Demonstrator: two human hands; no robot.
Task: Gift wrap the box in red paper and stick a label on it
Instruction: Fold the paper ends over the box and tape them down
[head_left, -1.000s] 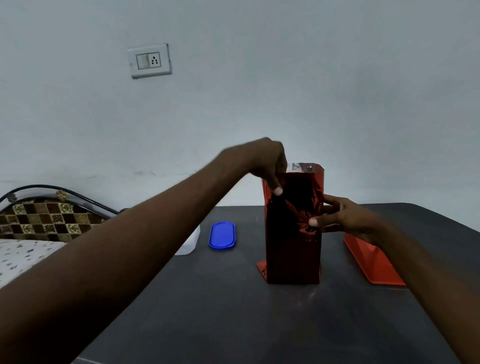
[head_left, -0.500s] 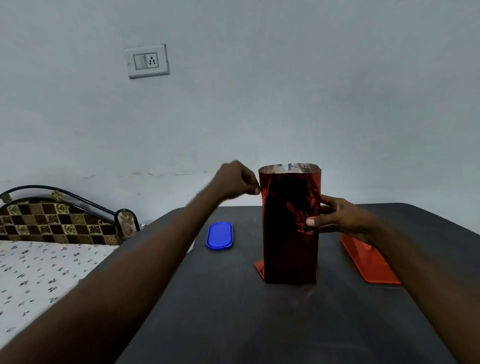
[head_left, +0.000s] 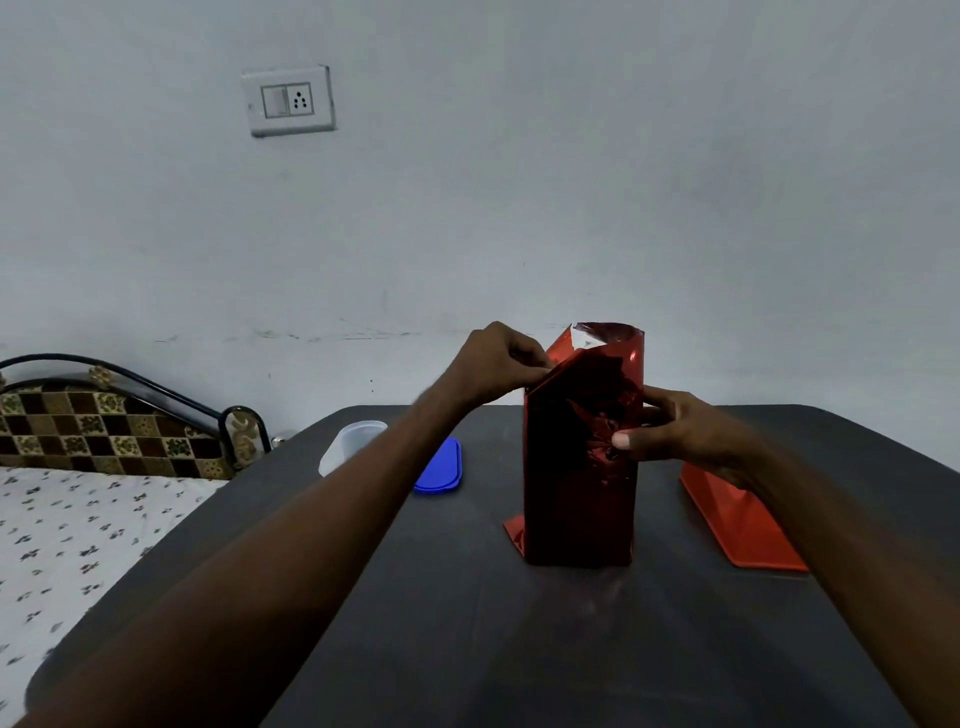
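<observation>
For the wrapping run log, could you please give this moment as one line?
left hand pinches top left paper edge | right hand grips wrapped box, upright on table | top unfolded

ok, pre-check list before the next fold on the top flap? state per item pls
1. Box upright on the table: ok.
2. Right hand steadies the box's side, thumb on the front paper: ok.
3. Left hand pinches the top-left paper edge: ok.
4. Top closed: not ok, the paper tube is open, silver lining showing.
5. Bottom end neat: not ok, a red flap sticks out at the base.
6. Tape or label within reach: cannot tell, none visible; only spare red paper, a blue lid and a clear container.
</observation>
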